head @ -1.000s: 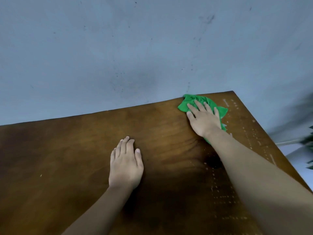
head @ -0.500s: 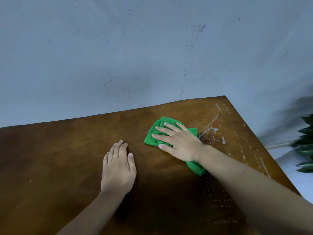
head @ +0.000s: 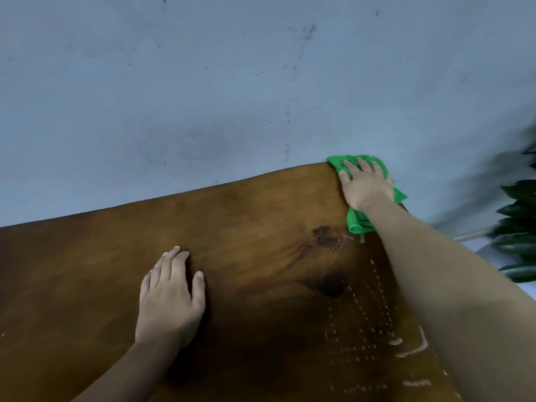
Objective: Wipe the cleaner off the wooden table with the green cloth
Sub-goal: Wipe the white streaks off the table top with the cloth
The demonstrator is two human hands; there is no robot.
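The brown wooden table [head: 246,227] fills the lower half of the view. At its far right corner lies the crumpled green cloth [head: 358,221], and my right hand [head: 367,185] presses flat on top of it, fingers spread toward the wall. Part of the cloth sticks out beyond my fingertips and below my wrist. My left hand [head: 171,297] rests flat on the bare wood near the middle, holding nothing. White dots and streaks of cleaner [head: 368,323] cover the right side of the table beside my right forearm.
A grey-blue wall [head: 232,97] with dark smudges stands right behind the table's far edge. Dark green plant leaves [head: 519,227] reach in from the right, past the table's right edge.
My right hand has swept the green cloth from the table's middle back to the far right corner. My left hand has stayed flat in place.
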